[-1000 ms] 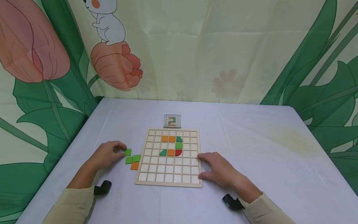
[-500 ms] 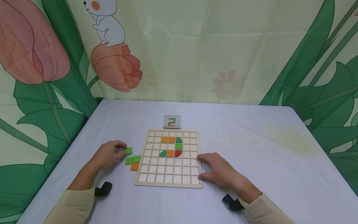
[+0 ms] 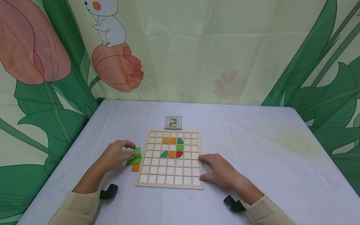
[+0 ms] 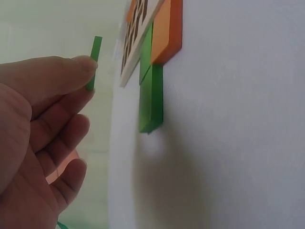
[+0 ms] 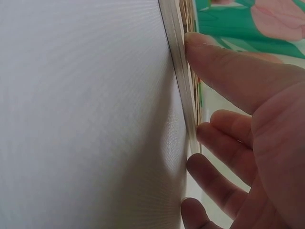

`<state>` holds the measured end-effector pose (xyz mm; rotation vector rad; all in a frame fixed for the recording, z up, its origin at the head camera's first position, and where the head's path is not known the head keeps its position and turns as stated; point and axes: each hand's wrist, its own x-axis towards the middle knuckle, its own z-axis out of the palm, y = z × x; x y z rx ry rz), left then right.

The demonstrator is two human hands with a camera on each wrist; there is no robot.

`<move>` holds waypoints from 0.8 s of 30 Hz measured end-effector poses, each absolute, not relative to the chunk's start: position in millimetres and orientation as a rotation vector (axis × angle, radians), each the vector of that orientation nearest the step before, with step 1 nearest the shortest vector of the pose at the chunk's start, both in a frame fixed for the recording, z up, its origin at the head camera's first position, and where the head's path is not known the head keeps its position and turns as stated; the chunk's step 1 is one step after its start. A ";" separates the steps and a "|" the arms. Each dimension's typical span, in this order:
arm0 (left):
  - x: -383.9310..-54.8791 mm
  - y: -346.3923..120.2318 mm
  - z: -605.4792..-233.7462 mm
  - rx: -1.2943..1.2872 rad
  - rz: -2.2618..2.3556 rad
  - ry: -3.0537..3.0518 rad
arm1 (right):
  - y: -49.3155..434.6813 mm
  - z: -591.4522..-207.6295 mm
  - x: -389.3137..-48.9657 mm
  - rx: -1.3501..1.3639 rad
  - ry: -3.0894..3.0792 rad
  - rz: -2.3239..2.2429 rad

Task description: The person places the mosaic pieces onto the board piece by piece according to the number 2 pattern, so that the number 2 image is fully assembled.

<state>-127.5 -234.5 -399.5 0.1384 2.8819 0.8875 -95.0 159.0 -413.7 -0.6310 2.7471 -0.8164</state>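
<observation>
Between thumb and fingertips my left hand [image 3: 116, 155] pinches a green square tile [image 4: 95, 61], lifted off the table in the left wrist view. Below it, two green tiles [image 3: 137, 160] and an orange tile [image 3: 135, 167] lie beside the left edge of a wooden grid board [image 3: 170, 187]. My right hand [image 3: 220, 170] touches the board's right edge with its thumb and fingertips, the fingers loosely extended. Set in the grid are orange squares [image 3: 172, 154], a green square [image 3: 180, 147], dark green quarter-rounds [image 3: 180, 140] and a red quarter-round [image 3: 179, 154].
Behind the board lies a small card [image 3: 173, 122] with a coloured grid pattern. A white cloth covers the table [image 3: 253, 134]. At the table's far side hangs a printed curtain [image 3: 180, 56] with flowers and leaves.
The left hand has raised the green tile and carried it right, toward the board. My right hand stays at the board's edge, and the board has not moved.
</observation>
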 end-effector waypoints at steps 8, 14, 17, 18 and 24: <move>-124.9 -224.4 -398.3 0.241 0.908 2.862 | 158.6 -413.4 -94.3 -0.622 2.738 -0.822; -124.6 -214.3 -398.8 0.289 0.917 2.831 | 158.8 -413.8 -94.5 -0.636 2.741 -0.822; -124.5 -208.6 -398.9 0.322 0.915 2.819 | 159.0 -413.9 -94.7 -0.642 2.743 -0.818; -124.6 -206.8 -399.0 0.327 0.914 2.817 | 159.0 -413.6 -94.7 -0.645 2.743 -0.820; -123.9 -198.4 -398.6 0.323 0.923 2.800 | 158.6 -413.2 -94.8 -0.652 2.744 -0.818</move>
